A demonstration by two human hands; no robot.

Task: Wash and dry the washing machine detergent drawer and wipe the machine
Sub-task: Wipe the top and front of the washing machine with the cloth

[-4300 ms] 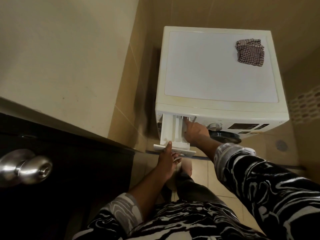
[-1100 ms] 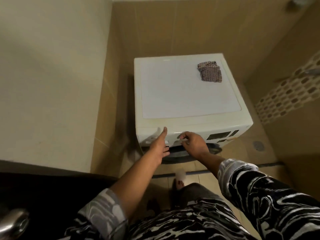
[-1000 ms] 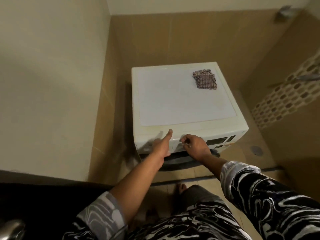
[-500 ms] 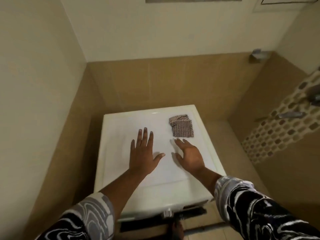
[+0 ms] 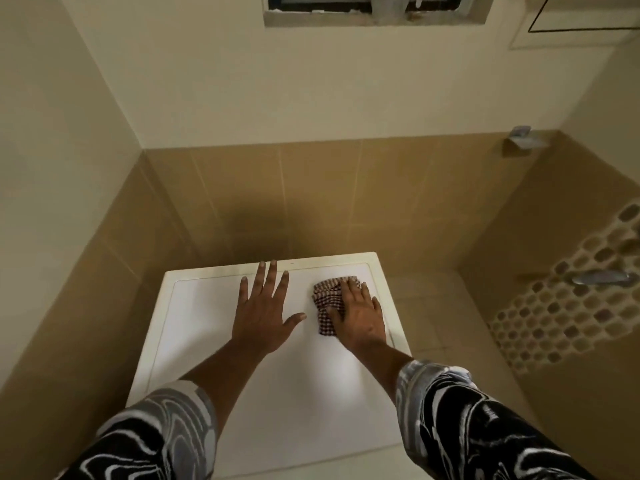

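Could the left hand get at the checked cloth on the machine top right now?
Probably only its exposed edge. The left hand is spread over the white washing machine top with bare surface between, but the right hand covers most of the red-and-white checked cloth.

The lower walls are covered in tan wall tiles (image 5: 346,188), with cream paint (image 5: 242,81) above. A recessed opening (image 5: 377,8) is set high in the back wall. A pebble mosaic band (image 5: 561,313) is laid across the right wall, where a metal lever (image 5: 601,278) is mounted. A small metal bracket (image 5: 519,136) is fixed near the corner.
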